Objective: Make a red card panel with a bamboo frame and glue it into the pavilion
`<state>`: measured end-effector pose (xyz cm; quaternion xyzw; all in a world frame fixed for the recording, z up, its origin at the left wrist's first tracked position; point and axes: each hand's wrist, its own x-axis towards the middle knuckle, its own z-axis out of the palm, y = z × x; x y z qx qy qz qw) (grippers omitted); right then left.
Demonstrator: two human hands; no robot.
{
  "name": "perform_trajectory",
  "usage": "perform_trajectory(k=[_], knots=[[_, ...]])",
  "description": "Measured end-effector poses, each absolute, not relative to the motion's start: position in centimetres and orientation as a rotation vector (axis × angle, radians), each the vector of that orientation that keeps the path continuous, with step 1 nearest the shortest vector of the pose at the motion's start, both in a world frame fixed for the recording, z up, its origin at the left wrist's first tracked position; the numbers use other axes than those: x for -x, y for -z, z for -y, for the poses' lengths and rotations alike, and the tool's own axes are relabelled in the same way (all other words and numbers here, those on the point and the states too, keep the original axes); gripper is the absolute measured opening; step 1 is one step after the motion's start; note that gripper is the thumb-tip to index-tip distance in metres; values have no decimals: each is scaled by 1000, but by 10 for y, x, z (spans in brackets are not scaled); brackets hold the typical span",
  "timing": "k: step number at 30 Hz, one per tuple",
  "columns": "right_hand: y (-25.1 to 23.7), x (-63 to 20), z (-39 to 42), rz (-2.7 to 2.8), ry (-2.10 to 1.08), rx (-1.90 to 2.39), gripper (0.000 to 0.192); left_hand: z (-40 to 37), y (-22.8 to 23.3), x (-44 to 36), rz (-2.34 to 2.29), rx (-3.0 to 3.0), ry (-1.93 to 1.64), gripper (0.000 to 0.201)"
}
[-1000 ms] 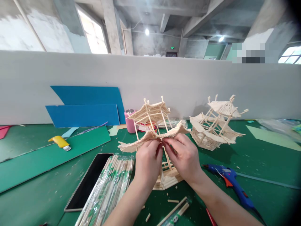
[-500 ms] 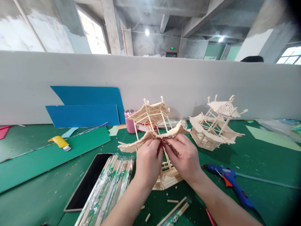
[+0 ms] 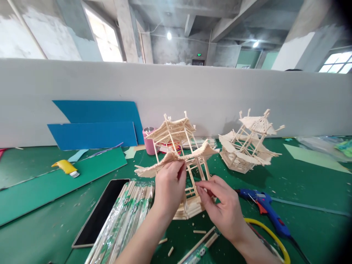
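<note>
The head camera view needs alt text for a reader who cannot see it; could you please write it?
A left hand pinches the curved lower roof of a pale wooden-stick pagoda model on a green table, the right hand open beside its base. A second stick pagoda and a blue glue gun lie to the right.

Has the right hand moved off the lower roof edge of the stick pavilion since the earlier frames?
Yes. The right hand has dropped from the roof edge toward the pavilion base; the left hand pinches the roof.

Left: we see blue boards, yellow cutter, phone.
Right: second stick model, blue glue gun.
</note>
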<state>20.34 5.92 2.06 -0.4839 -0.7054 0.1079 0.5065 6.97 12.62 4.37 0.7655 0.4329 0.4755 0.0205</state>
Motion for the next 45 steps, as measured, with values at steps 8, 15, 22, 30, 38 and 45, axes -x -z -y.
perform_trajectory(k=[8,15,22,30,38,45], knots=[[-14,-201,-60,1775,-204,1226,17,-126,-45,-71,-1360,-2364,-1470,13],[-14,-202,-60,1782,-172,1221,17,-124,-46,-71,-1370,-2366,-1468,15],[-15,-201,-60,1792,-174,1215,16,-124,-46,-71,-1373,-2373,-1473,15],[-15,-201,-60,1801,-177,1216,16,-126,-45,-71,-1372,-2389,-1475,17],[-16,-202,-60,1807,-180,1228,17,-125,-46,-71,-1372,-2389,-1479,16],[-15,-202,-60,1802,-185,1220,16,-125,-45,-70,-1374,-2382,-1476,16]])
